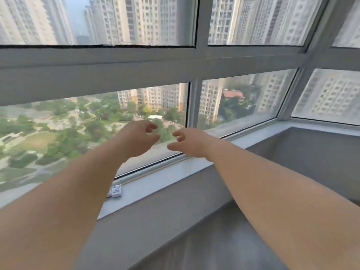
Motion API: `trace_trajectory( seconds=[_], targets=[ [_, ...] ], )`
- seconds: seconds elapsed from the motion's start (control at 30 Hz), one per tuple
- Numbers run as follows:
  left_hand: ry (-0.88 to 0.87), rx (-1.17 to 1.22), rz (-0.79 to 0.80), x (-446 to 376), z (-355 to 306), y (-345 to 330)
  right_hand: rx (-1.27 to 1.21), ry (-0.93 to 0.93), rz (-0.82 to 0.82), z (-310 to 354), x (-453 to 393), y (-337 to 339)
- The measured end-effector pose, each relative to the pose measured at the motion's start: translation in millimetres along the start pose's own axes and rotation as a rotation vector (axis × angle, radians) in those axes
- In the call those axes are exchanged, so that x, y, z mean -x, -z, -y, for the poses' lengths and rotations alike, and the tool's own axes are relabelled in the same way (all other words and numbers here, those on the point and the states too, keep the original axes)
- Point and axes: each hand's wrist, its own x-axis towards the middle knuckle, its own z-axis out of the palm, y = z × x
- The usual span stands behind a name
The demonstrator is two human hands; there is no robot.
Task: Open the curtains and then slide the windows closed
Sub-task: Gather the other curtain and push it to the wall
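Observation:
A grey-framed window [97, 63] fills the view, with upper panes [116, 20] above a wide horizontal rail and lower panes [78, 133] below it. No curtain is in view. Both my arms reach forward over the sill. My left hand [140, 137] and my right hand [187, 142] hover close together in front of the lower left pane, fingers loosely curled and apart, holding nothing. A vertical mullion [192, 102] stands just right of the hands.
A pale window sill [155, 184] runs along the bottom of the frame, with two small white blocks [116, 190] lying on it. The window turns a corner at the right [292, 98]. A grey wall lies under the sill.

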Motion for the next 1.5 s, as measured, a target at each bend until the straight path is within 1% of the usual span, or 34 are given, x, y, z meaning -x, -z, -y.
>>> trace_trajectory(
  seconds=[0.13,0.23,0.33,0.4,0.47,0.57,0.67,0.77,0.83,0.9,1.0,1.07,1.17,1.3,1.43,1.5],
  targets=[
    [-0.145,0.057,0.133,-65.5,-49.2,-52.6,0.012,-0.169,-0.133,-61.2,6.7,51.5],
    [-0.246,0.098,0.251,-90.5,-97.1,-102.3,-0.036,-0.303,-0.255,-111.3,29.8,85.3],
    [-0.357,0.11,0.396,-99.9,-164.4,-166.7,-0.032,-0.434,-0.35,-175.6,67.0,124.4],
    [-0.437,0.105,0.455,-101.1,-205.5,-200.8,-0.038,-0.484,-0.399,-212.1,90.4,148.7],
    [-0.538,0.096,0.504,-103.3,-263.9,-249.2,-0.044,-0.529,-0.481,-262.5,122.2,181.6],
    [-0.604,0.127,0.541,-107.3,-337.2,-298.2,-0.07,-0.574,-0.544,-321.7,158.8,223.2],
    [-0.698,0.082,0.554,-108.3,-418.5,-355.4,-0.062,-0.668,-0.58,-385.3,204.8,274.1],
    [-0.76,0.077,0.604,-107.3,-475.2,-406.9,-0.138,-0.722,-0.695,-439.7,243.3,315.6],
    [-0.791,0.04,0.673,-104.4,-514.2,-444.6,-0.191,-0.77,-0.762,-475.7,269.3,336.2],
    [-0.825,-0.017,0.708,-104.7,-542.2,-470.0,-0.212,-0.811,-0.767,-504.6,285.9,343.5],
    [-0.853,0.021,0.732,-115.5,-598.5,-516.7,-0.227,-0.859,-0.818,-553.5,310.1,364.6],
    [-0.879,0.041,0.757,-121.4,-626.5,-543.9,-0.239,-0.881,-0.862,-580.6,321.2,379.5],
    [-0.958,0.0,0.799,-135.7,-671.2,-599.3,-0.252,-0.924,-0.896,-630.2,330.0,409.3],
    [-1.012,0.053,0.836,-174.8,-738.0,-675.5,-0.18,-1.01,-0.921,-695.0,335.3,459.1],
    [-1.015,0.149,0.87,-227.6,-832.9,-742.6,-0.127,-1.097,-1.016,-751.5,344.1,541.0],
    [-1.022,0.207,0.848,-245.9,-874.6,-764.7,-0.099,-1.114,-1.059,-772.1,349.0,575.2]
  ],
)
